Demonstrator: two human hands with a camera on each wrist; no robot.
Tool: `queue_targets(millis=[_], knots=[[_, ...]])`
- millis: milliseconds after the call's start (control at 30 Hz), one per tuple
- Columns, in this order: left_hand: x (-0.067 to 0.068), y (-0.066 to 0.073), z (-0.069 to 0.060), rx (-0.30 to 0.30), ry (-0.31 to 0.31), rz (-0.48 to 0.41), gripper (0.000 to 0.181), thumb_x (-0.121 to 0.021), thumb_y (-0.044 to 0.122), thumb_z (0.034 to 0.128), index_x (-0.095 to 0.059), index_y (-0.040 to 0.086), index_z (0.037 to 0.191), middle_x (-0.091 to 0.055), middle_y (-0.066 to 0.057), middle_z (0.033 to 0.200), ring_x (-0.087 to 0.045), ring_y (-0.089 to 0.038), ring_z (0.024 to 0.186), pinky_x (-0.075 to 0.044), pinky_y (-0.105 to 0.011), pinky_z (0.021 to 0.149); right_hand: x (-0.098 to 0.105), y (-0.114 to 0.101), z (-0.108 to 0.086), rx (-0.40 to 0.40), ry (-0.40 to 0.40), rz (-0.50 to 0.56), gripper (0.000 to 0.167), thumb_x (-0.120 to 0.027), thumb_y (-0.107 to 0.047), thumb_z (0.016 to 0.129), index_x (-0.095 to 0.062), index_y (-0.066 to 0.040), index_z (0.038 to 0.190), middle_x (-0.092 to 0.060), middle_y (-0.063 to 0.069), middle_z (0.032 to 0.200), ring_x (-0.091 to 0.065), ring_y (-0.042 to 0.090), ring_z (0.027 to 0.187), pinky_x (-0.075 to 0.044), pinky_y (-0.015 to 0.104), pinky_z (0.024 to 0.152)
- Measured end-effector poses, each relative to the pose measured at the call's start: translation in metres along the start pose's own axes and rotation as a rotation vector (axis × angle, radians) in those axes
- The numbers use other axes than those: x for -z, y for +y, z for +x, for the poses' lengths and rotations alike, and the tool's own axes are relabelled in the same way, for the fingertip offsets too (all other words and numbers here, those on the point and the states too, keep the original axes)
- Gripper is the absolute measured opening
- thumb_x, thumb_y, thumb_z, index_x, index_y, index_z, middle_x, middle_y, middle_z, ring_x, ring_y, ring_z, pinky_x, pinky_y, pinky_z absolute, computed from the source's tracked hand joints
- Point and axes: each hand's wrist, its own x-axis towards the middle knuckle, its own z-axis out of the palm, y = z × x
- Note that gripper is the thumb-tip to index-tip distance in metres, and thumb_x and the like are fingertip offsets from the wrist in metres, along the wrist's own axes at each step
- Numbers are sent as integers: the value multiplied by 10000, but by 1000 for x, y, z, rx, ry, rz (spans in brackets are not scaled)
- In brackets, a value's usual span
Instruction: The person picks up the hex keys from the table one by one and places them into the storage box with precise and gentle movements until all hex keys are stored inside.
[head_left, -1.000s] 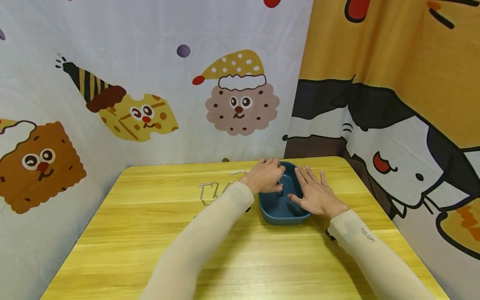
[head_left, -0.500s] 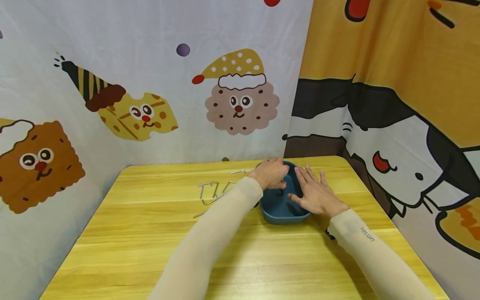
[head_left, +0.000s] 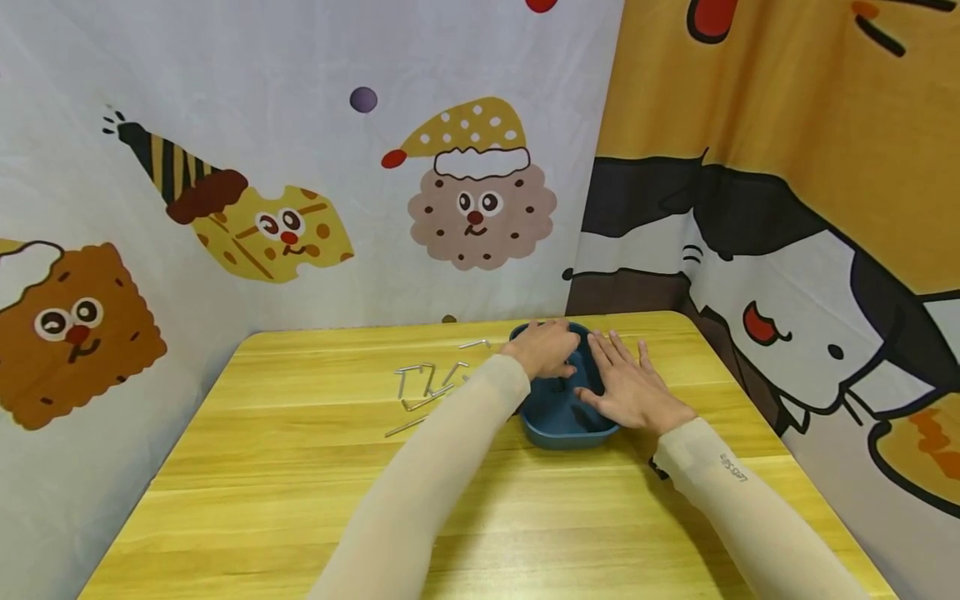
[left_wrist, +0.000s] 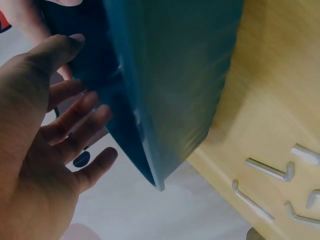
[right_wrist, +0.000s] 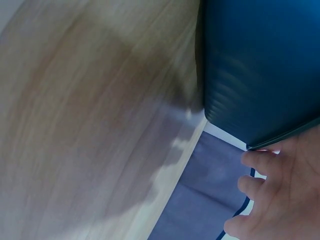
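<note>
Both hands [head_left: 546, 348] [head_left: 632, 390] crowd the bin [head_left: 566, 441], leaving its near end free

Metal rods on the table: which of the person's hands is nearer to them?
Left. The left hand is over the blue box, on the side toward the metal rods; the right hand is at the box's opposite side, farther from them.

Long cream sleeves [head_left: 423, 471], small dark lettering [head_left: 733, 468], black wrist piece [head_left: 658, 469]

The tub [head_left: 573, 440] stands on the bench [head_left: 247, 500], right of the hex keys [left_wrist: 266, 169]; a curtain [head_left: 300, 67] hangs behind the bench's far edge.
</note>
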Motion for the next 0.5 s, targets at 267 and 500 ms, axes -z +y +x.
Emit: queue_targets(millis=[267,500], knots=[[-3,-3,-6,0,20,-6,545,-679,477,1190,-653,214,1667,-559,-89,1746,-615,-284,1598,-463,-622,1382,2,-2,1,2,-10,-3,1012,-640,-561,1160,-155,-17,1863,-133,230,1960,-84,517,1829,9,852,1416],[-3,-11,-14,1,63,-24,540,-654,458,1203,-634,212,1683,-559,-71,1762,-603,-256,1614,-488,-617,1360,2,-1,1,-7,-16,10,1011,-643,-568,1163,-154,-31,1866,-139,221,1962,-73,522,1829,29,864,1406]])
